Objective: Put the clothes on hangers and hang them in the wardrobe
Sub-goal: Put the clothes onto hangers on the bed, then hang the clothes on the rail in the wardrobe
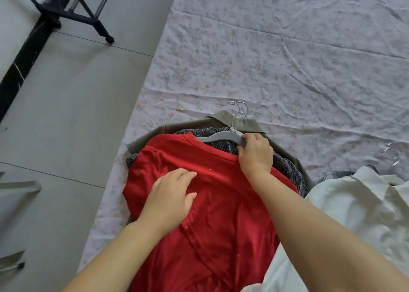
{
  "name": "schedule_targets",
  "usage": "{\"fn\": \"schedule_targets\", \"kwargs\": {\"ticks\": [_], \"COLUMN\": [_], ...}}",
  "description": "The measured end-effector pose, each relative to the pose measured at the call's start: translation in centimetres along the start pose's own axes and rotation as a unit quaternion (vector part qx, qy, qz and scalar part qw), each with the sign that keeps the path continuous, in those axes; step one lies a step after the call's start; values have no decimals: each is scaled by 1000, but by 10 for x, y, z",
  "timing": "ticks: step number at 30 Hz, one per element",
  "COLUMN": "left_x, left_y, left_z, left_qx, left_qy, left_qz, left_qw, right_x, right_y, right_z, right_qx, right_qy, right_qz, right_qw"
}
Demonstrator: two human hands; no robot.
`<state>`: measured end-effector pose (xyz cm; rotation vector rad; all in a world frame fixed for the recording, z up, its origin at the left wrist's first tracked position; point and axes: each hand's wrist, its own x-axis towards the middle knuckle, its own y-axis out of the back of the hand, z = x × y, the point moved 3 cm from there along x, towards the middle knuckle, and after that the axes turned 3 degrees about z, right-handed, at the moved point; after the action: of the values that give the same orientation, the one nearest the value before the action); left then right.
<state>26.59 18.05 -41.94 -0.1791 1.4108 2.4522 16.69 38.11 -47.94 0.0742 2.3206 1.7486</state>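
Observation:
A red shirt [212,214] lies on top of a pile on a floral sheet [265,59]. Its left shoulder covers one end of a grey hanger [218,137] with a metal hook. My right hand [255,153] grips the hanger's right arm at the shirt's collar edge. My left hand [171,197] rests flat on the red shirt's chest, fingers straight. Under the red shirt lie a dark striped garment [285,165] and an olive collared shirt [223,120], each with a hanger hook showing.
A white shirt [358,203] lies to the right, with another hanger hook [394,156] beyond it. A black rack base on wheels [73,15] stands at the top left on the grey tiled floor [66,114]. Grey hangers [17,187] show at the left edge.

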Motion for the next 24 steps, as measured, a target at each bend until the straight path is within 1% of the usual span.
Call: {"fn": "schedule_targets", "kwargs": {"ticks": [3, 7, 10, 14, 19, 21, 24], "left_x": [-6, -15, -23, -47, -101, -125, -159], "left_y": [12, 45, 80, 136, 196, 220, 256], "left_z": [7, 26, 45, 70, 89, 92, 92], "left_qx": [-1, -17, -26, -15, 17, 22, 15], "left_qy": [1, -9, -15, -34, -66, -84, -99], "left_qz": [19, 79, 113, 159, 198, 247, 339], "left_qw": [1000, 997, 993, 987, 978, 965, 936], "right_x": [-17, -63, -102, -150, -208, -224, -245], "right_y": [24, 69, 109, 171, 250, 276, 309], "right_z": [-5, -23, -39, -68, -107, -122, -148], "right_qx": [70, 156, 215, 265, 310, 316, 311], "right_qy": [5, 61, 65, 72, 101, 117, 150], "right_qz": [27, 37, 40, 66, 108, 116, 111], "right_qw": [997, 985, 974, 959, 939, 934, 932]}}
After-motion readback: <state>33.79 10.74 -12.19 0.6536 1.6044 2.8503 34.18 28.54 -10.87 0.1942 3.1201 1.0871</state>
